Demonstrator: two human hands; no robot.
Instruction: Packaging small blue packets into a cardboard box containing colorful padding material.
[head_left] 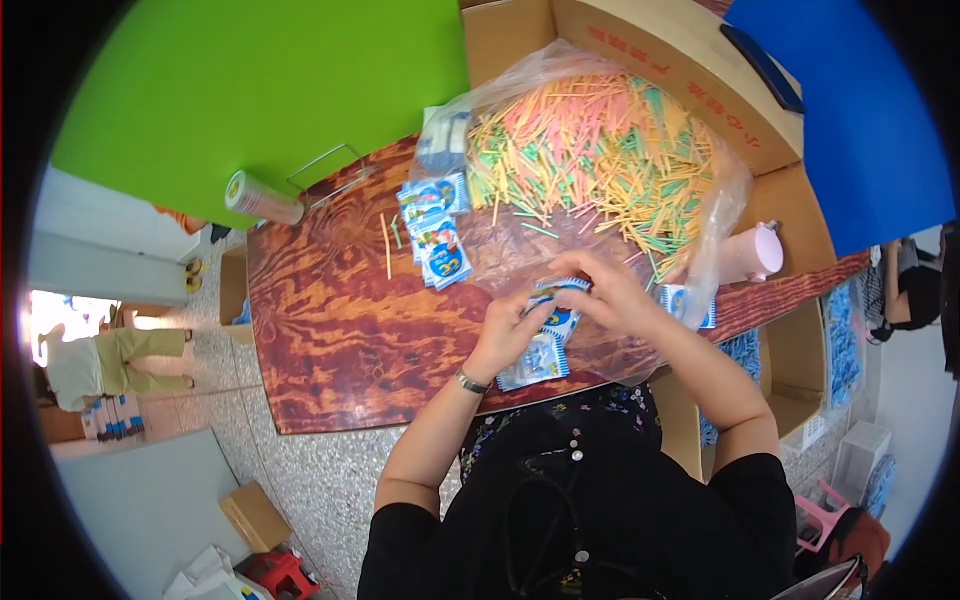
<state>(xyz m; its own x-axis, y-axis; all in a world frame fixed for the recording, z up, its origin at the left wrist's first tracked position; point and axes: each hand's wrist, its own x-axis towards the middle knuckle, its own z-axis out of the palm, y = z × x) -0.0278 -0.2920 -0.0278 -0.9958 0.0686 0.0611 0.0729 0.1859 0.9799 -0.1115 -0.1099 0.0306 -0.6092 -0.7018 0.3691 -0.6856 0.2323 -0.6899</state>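
Note:
My left hand and my right hand meet near the table's front edge, pinching a small blue-and-white packet between them. Just below it, other blue-and-white packets lie at the edge by my left hand. Beyond my hands, a heap of thin short sticks in pink, yellow and green spreads on a clear plastic bag. To the left lies a stack of similar packets. Another packet sits under the plastic beside my right wrist.
A cardboard box surrounds the heap, with a dark phone on its flap. A pink cup lies at right; a pale tumbler and a metal wire stand are at left. Boxes of blue packets stand below right. A person is far left.

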